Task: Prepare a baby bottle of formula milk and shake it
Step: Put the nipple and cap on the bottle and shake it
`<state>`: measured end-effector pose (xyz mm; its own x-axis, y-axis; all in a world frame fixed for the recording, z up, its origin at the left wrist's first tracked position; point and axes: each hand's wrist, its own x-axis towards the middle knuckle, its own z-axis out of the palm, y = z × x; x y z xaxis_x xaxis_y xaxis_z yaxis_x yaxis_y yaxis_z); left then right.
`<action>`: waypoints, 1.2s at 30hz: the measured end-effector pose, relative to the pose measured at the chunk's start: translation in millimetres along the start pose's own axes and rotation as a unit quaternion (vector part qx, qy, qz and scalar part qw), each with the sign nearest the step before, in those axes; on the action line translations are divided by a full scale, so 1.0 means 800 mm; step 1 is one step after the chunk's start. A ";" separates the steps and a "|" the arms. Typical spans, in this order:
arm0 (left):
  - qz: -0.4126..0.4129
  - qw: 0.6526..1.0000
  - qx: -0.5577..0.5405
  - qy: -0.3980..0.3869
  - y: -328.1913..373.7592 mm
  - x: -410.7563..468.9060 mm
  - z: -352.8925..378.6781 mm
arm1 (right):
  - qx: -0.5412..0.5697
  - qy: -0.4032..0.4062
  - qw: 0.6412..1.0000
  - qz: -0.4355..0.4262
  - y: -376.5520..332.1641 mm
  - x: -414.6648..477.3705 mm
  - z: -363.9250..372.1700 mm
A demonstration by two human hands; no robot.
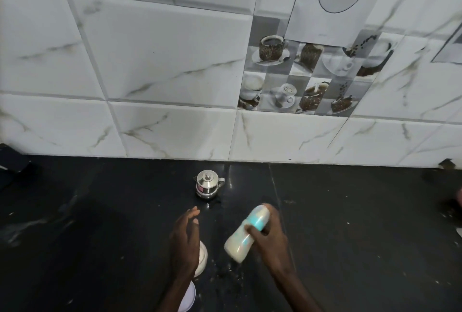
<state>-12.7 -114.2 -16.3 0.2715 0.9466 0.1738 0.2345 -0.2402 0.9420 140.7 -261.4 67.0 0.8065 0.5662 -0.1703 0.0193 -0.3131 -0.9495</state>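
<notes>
While the right hand (271,239) gripped a baby bottle (246,234) full of milky liquid, fingers (255,230) curled round its middle, the bottle leaned tilted and blurred over the black bench (100,224). The left hand (185,241) hovered just beside it, fingers straight and loose, holding nothing, above a round white object (203,258) on the bench. Farther back, a small lidded steel pot (208,184) stood near the tiled wall (150,61).
</notes>
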 end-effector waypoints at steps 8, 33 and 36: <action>0.013 1.000 -0.003 0.006 0.007 -0.002 -0.003 | 0.024 -0.021 0.999 0.015 0.013 0.001 -0.001; 0.000 1.000 0.011 0.005 0.009 -0.002 0.011 | -0.010 -0.033 0.999 -0.035 0.011 -0.008 -0.008; -0.002 1.000 0.014 0.001 0.008 -0.001 0.012 | -0.024 -0.041 0.998 -0.048 0.012 -0.010 -0.007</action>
<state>-2.7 -118.8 -13.4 0.2688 0.9481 0.1701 0.2617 -0.2419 0.9344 138.1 -273.3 60.6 0.7483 0.6555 -0.1021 0.1239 -0.2893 -0.9492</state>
